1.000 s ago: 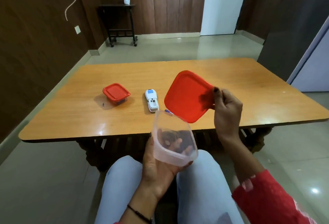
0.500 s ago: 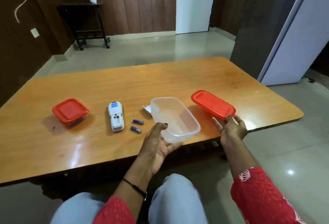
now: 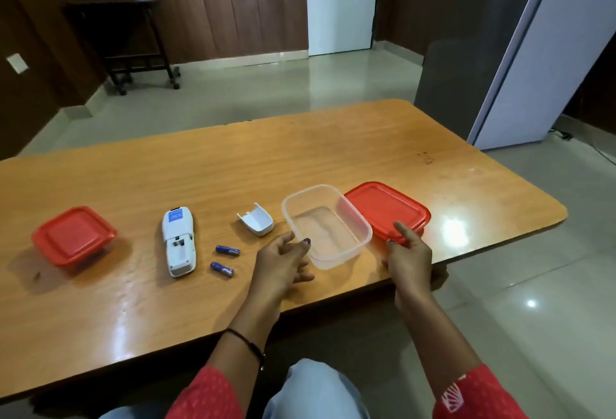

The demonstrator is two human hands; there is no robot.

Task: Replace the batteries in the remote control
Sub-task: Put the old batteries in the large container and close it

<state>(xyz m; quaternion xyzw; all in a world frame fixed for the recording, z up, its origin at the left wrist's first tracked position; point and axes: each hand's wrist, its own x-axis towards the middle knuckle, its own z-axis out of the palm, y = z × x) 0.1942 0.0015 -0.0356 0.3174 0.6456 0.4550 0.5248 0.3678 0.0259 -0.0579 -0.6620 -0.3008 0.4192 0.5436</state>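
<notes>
Remote control [image 3: 178, 243] lies lengthwise, battery bay apparently up.

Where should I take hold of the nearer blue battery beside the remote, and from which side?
Pinch the nearer battery across its middle, coming straight down from above. It lies flat on the table, apart from the other battery and the remote, so both long sides look free for fingertips. The left hand, open beside the clear container, seems best placed.

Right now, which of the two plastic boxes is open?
The clear box by the hands: its red lid lies on the table beside it. The left box is lidded.
</notes>
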